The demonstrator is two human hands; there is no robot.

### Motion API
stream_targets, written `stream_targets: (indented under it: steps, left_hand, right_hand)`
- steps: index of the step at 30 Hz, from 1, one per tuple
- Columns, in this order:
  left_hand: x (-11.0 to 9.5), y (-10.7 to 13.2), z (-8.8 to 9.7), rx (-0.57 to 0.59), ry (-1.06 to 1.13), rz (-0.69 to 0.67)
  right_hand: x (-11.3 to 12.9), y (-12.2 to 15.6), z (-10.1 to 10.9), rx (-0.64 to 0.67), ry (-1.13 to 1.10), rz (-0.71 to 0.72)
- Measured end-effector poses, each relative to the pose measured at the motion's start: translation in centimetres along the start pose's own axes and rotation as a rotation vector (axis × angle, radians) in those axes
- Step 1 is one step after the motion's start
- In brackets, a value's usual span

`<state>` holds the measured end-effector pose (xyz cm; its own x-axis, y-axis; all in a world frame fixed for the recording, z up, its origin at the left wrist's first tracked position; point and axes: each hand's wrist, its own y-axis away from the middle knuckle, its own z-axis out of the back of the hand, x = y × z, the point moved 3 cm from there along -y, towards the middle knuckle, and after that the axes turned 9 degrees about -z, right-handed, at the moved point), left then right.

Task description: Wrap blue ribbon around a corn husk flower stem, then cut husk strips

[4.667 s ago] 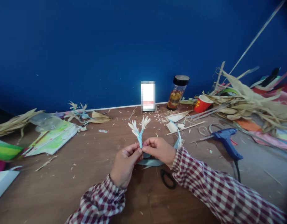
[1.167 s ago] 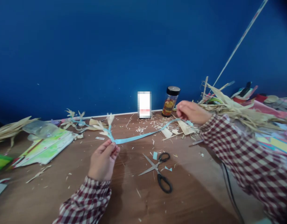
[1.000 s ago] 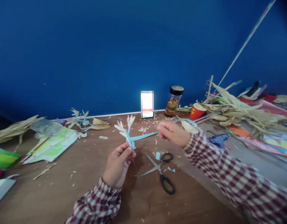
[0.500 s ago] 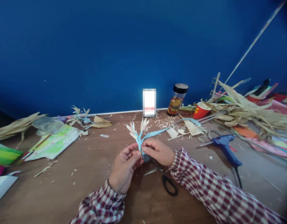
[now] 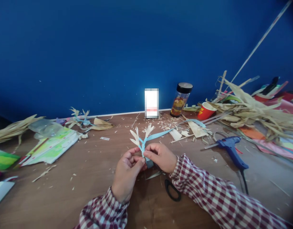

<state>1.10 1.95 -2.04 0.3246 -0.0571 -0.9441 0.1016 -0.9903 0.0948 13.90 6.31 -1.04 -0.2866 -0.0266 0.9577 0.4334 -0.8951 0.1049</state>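
Note:
Between my fingers stands a small corn-husk flower (image 5: 149,129), with pale pointed petals on two branches and a stem wrapped in light blue. My left hand (image 5: 125,175) pinches the lower stem between thumb and fingers. A light blue tape strip (image 5: 159,135) runs from the stem back to the right across the table. My right hand (image 5: 163,158) is closed at the stem, thumb and forefinger pressed on the tape where it meets the wrapping. Scissors (image 5: 176,198) with black handles lie under and beside my right wrist, partly hidden. A grey-blue piece (image 5: 149,163) shows below my fingers.
To the right lie a blue glue gun (image 5: 232,149) with its cord and a heap of dry husks (image 5: 246,113). A red paper cup (image 5: 206,111) and a lidded jar (image 5: 180,101) stand behind. Painted paper (image 5: 51,149) and another husk flower (image 5: 81,117) are left.
The flower has turned slightly, its left petals now spread wider. Both hands keep their grip near the stem. The whole view has shifted a little.

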Motion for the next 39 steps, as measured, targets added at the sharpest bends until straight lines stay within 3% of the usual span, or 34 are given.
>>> stream_targets:
  steps: [9,22,39]
  left_hand:
    - [-0.2,0.0,0.1,0.026,-0.088,-0.062]
    - [1.0,1.0,-0.8,-0.069,0.151,0.207]
    - [0.9,1.0,-0.4,-0.095,0.085,0.197]
  right_hand:
    - [-0.1,0.2,-0.1,-0.02,-0.013,-0.022]
    - [-0.1,-0.1,0.4,-0.136,-0.108,-0.067]
    - [0.1,0.2,0.3,-0.111,-0.048,-0.045]
